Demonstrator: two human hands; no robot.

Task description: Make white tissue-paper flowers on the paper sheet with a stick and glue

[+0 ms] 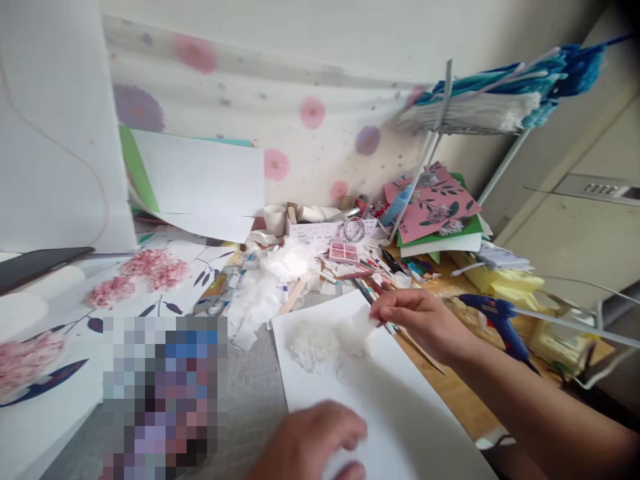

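A white sheet of paper [400,413] lies on the grey mat, with a loose, thin patch of white cotton fluff [313,343] spread near its far end. My right hand [417,317] reaches in over the sheet's right edge, fingertips pinched on a wispy tuft of cotton [364,327] beside that patch. Close to the camera, my left hand [315,437] hovers above the near part of the paper. Its fingers are bent, with a gap between them and the thumb, and nothing shows in the gap. The bottom edge of the picture cuts part of it off.
A heap of cotton [280,267] sits behind the sheet. Pens and a pink palette [344,252] clutter the back, near a paper cup [275,219]. To the right are a blue glue gun [493,317] and a wire rack [440,123]. A blurred-out patch covers the left front.
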